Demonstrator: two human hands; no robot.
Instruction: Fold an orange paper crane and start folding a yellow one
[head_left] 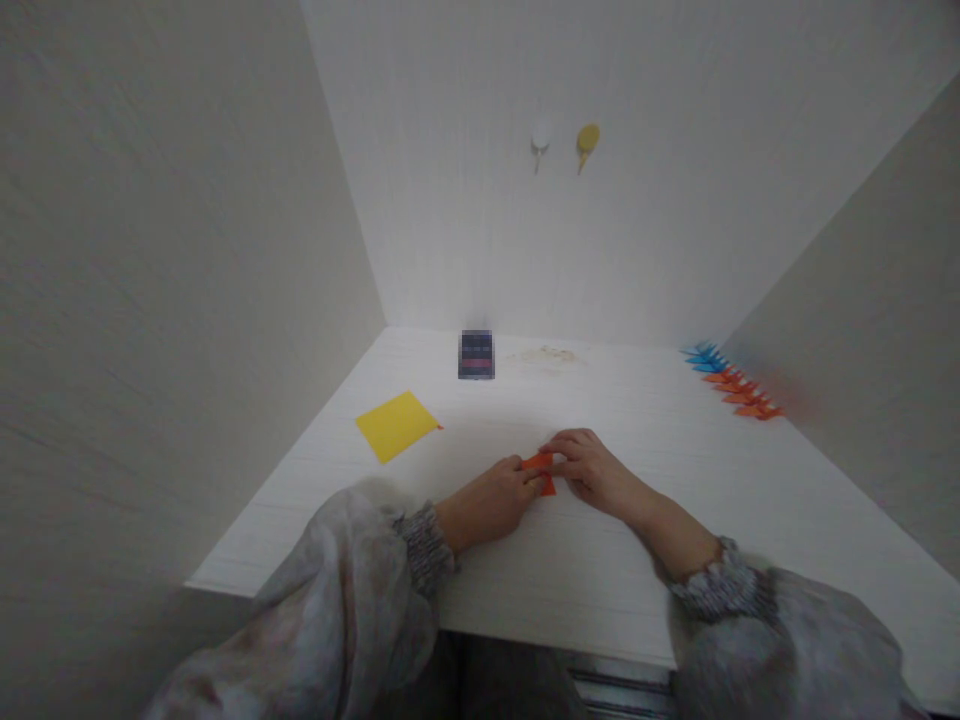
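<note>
Near the left edge of the table (615,560), a little back from the front, lies a flat yellow sheet (396,424), not yet folded, with a sliver of orange showing at its right corner, perhaps another sheet beneath it. Behind it, close to the back edge, stands a small dark box (476,354), too blurred to read. Just right of the box there is a faint pale smear or scatter on the tabletop; what it is cannot be told.

In the middle, toward the front edge, both hands meet on a small orange paper (541,468). The left hand (491,500) lies with its fingers curled in, pinching or pressing the paper's left side. The right hand (592,470) comes over from the other side, fingertips down on the paper's top and right. The hands are close together, both bearing on the paper, which rests on the table and is already creased into a small shape; it looks partway folded, though the exact fold is hidden by the fingers.

At the far right corner, along the right edge, runs a row of finished folded pieces: blue pieces (703,356) at the back, orange pieces (745,394) in front. So a good many seem done, one is in hand, and at least the yellow sheet is left.

On the back wall hang two small hooks, white hook (541,138) and yellow hook (587,140).
</note>
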